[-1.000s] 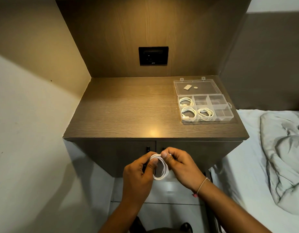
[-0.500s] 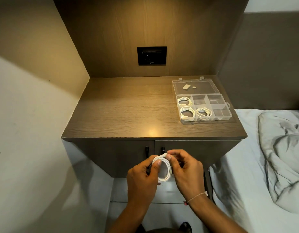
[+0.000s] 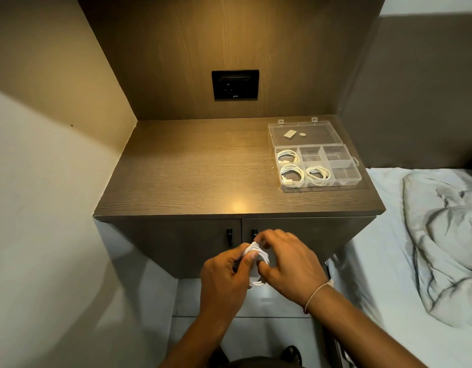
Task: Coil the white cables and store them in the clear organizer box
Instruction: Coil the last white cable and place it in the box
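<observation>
A coiled white cable [image 3: 258,257] hangs between my two hands, in front of the cabinet doors and below the tabletop edge. My left hand [image 3: 227,274] pinches the coil's top-left side with thumb and fingers. My right hand [image 3: 290,264] curls around the coil's right side, fingers bent over it. The clear organizer box [image 3: 345,179] lies open at the table's right, lid folded back. Three coiled white cables [image 3: 292,174] lie in its left and middle compartments; the other compartments look empty.
The wooden table [image 3: 192,171] sits in a wall niche with a black socket panel [image 3: 235,85] on the back wall. Two small flat bits lie on the box lid [image 3: 304,132]. A bed with a crumpled grey blanket [image 3: 447,243] is at the right.
Both hands stay on the coil in front of the cabinet. My right hand has shifted over and around the coil's right side, covering more of it.
</observation>
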Motion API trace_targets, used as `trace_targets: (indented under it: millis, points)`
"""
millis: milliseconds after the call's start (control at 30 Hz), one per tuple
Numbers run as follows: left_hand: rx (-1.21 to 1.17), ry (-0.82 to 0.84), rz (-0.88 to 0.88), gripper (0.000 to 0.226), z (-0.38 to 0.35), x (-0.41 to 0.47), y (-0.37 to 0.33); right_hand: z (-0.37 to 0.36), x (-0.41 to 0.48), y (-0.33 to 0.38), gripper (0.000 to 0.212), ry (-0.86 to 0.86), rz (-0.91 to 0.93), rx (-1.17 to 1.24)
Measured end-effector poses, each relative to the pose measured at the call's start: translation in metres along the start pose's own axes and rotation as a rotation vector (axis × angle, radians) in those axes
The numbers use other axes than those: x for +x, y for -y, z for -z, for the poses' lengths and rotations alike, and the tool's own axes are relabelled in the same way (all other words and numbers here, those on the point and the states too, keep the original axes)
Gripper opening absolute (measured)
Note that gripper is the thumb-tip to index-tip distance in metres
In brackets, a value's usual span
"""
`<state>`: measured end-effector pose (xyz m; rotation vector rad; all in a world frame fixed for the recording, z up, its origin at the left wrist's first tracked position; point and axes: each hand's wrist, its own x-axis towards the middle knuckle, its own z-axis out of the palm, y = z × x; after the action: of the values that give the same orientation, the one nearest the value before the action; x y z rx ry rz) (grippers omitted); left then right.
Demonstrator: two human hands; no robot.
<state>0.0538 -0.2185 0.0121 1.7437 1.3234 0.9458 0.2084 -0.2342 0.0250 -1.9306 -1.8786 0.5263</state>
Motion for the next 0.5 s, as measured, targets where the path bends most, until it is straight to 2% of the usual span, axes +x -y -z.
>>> trace_targets:
  millis: [67,167,300,500]
  points:
    - [0.043,-0.002,-0.034,0.026,0.001,0.002,0.001,0.003,0.004,-0.001,0.019,0.007,0.017,-0.033]
    - [0.101,-0.001,-0.097,0.03,0.004,0.007,0.003,0.002,0.006,-0.001,0.02,0.039,0.036,-0.015]
    - [0.095,0.01,-0.127,0.037,0.007,0.012,0.003,0.004,0.01,0.004,0.016,0.106,-0.122,0.315]
    - [-0.025,0.046,-0.06,0.031,0.011,0.021,0.004,0.014,0.016,0.002,0.022,0.313,-0.248,0.712]
